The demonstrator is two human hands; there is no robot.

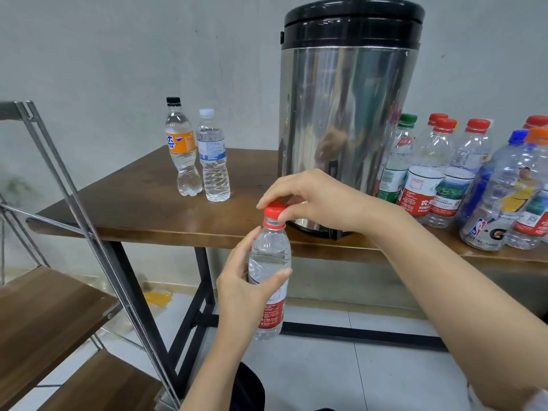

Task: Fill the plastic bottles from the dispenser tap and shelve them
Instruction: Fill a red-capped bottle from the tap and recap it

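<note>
**Capping a filled bottle in front of the dispenser**

My left hand [246, 289] is wrapped round the middle of the small red-labelled water bottle [271, 262], thumb across the front, holding it upright in the air just off the front edge of the wooden table [133, 209]. My right hand [314, 197] comes in from above and pinches the red cap [275, 209] between thumb and fingertips. That split makes sense: one hand braces the body so the other can twist.

The water stands up near the bottle's shoulder, so I judge this to be tightening after a fill rather than opening. The frame alone cannot show which way the cap is turning.

The bottle sits low and close to the steel dispenser [347, 114], whose tap is hidden behind my right hand.

A Fanta bottle [181, 149] and a white-capped bottle [213, 161], both holding clear water, stand on the table left of the dispenser. The crowd of empty-looking bottles [430, 173] waits on its right. The wooden shelf [44, 307] is at my lower left, within easy reach for putting this one away.
</note>
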